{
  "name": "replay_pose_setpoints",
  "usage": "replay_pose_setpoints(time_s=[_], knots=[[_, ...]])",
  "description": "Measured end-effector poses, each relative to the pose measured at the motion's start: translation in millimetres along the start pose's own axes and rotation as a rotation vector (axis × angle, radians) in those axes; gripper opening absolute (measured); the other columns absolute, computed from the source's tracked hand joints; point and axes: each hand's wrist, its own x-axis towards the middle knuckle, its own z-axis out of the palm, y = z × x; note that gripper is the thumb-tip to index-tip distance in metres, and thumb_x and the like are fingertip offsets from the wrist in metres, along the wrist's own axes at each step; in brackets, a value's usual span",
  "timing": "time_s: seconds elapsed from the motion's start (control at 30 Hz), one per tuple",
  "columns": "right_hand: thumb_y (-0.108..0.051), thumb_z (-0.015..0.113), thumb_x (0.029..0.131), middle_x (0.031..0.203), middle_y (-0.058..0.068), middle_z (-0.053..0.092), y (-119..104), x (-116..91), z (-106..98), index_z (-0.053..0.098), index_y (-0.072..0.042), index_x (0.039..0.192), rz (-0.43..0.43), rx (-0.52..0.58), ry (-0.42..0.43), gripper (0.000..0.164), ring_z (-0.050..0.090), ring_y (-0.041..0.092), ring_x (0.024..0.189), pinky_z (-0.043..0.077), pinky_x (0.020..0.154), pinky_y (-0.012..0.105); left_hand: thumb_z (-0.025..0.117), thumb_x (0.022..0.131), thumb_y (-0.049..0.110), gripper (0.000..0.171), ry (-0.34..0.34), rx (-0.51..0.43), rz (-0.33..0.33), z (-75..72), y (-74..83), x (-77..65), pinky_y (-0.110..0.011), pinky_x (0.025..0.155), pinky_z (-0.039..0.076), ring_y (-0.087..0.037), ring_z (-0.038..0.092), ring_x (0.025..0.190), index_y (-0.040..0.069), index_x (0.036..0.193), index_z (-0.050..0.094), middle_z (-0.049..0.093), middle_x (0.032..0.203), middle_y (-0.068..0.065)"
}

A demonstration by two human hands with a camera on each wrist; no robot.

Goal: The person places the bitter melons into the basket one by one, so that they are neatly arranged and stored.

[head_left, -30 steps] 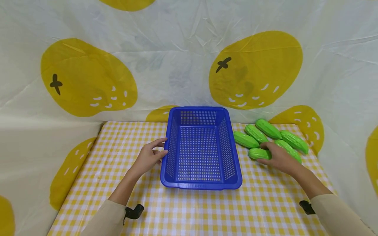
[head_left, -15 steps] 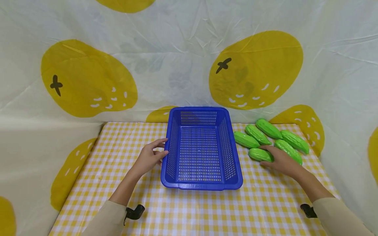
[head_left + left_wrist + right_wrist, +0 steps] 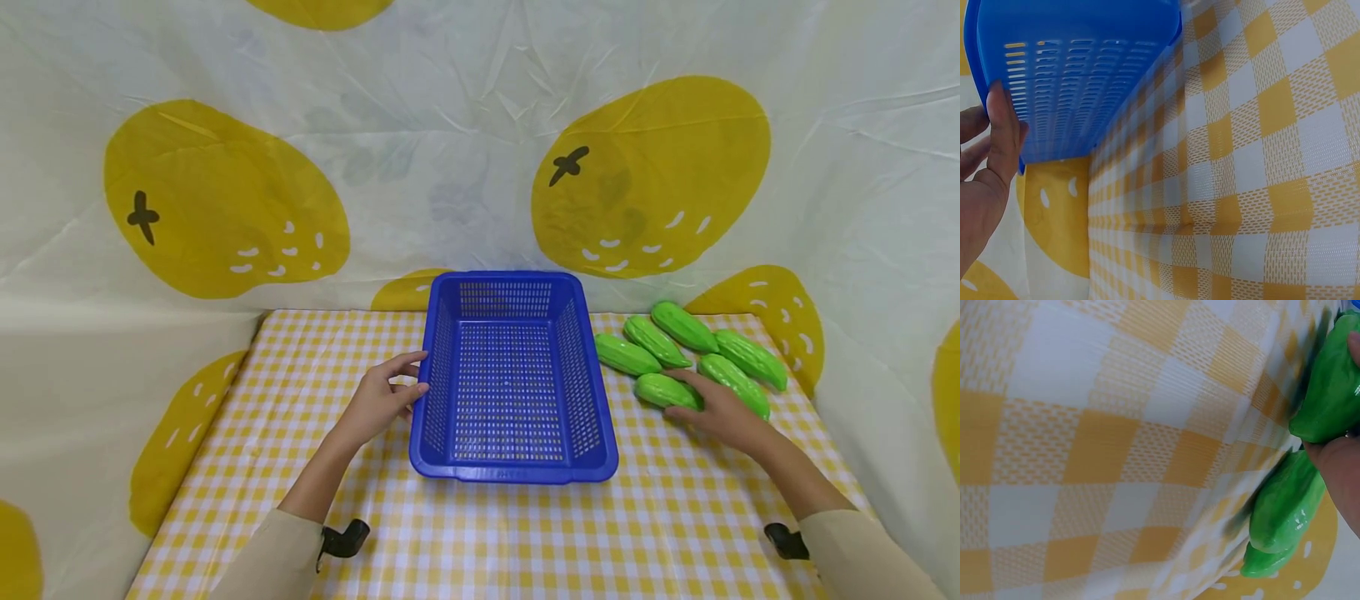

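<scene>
A blue perforated basket (image 3: 513, 473) stands at mid-table with nothing inside. My left hand (image 3: 378, 402) is at its left side, thumb and index fingertips touching the rim. In the left wrist view, that hand's fingers (image 3: 1000, 134) lie against the outside of the basket wall (image 3: 1104, 75). To the right, my right hand (image 3: 718, 412) grips the nearest bitter melon (image 3: 663, 390), thumb on the near side and fingers on the far side. Its right end is hidden by the hand. In the right wrist view, the gripped bitter melon (image 3: 1329, 381) appears close to the tabletop.
Several other glossy green bitter melons (image 3: 735, 383) lie close around the right hand, at the table's back right. A yellow-and-white checked cloth (image 3: 480, 542) covers the table. Behind it hangs a pale curtain (image 3: 450, 183) printed with large yellow fruit.
My right hand has shifted slightly right, fingers closing around the nearest bitter melon, which has moved a little right and tilted. The left hand and basket look nearly unchanged.
</scene>
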Motion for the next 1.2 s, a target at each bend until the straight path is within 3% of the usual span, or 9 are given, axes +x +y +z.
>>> replay_pose_setpoints(time_s=[0.43, 0.63, 0.97, 1.2], knots=[[-0.032, 0.070, 0.101, 0.149, 0.036, 0.044, -14.5, 2.8, -18.4, 0.042, 0.006, 0.151, 0.037, -0.013, 0.006, 0.069, 0.045, 0.059, 0.131, 0.048, 0.098, 0.071, 0.068, 0.100, 0.006, 0.053, 0.001, 0.018, 0.003, 0.5, 3.7, 2.4, -0.056, 0.064, 0.065, -0.019, 0.071, 0.071, 0.008, 0.151, 0.052, 0.061, 0.124, -0.027], [-0.032, 0.067, 0.103, 0.151, 0.038, 0.040, -24.3, 9.1, -25.0, 0.035, 0.009, 0.153, 0.068, 0.018, -0.036, 0.072, 0.046, 0.060, 0.130, 0.050, 0.096, 0.068, 0.068, 0.100, 0.005, 0.054, -0.001, 0.015, 0.000, -0.2, 2.7, 2.9, -0.053, 0.062, 0.066, -0.019, 0.071, 0.071, 0.007, 0.151, 0.052, 0.062, 0.124, -0.027], [-0.045, 0.061, 0.104, 0.154, 0.037, 0.037, -44.0, 19.8, -40.2, 0.029, 0.005, 0.158, 0.086, 0.000, -0.054, 0.080, 0.045, 0.059, 0.131, 0.050, 0.097, 0.070, 0.067, 0.100, 0.006, 0.054, -0.014, 0.012, 0.009, -1.6, 1.3, 3.2, -0.059, 0.065, 0.064, -0.020, 0.072, 0.071, 0.008, 0.152, 0.052, 0.062, 0.124, -0.028], [-0.045, 0.060, 0.105, 0.153, 0.034, 0.041, -63.5, 27.7, -47.5, 0.030, 0.004, 0.159, 0.063, -0.007, -0.042, 0.078, 0.047, 0.056, 0.132, 0.051, 0.097, 0.070, 0.068, 0.100, 0.005, 0.054, -0.011, 0.012, 0.008, -0.2, -0.4, 2.1, -0.048, 0.060, 0.066, -0.019, 0.072, 0.071, 0.007, 0.151, 0.052, 0.062, 0.123, -0.028]])
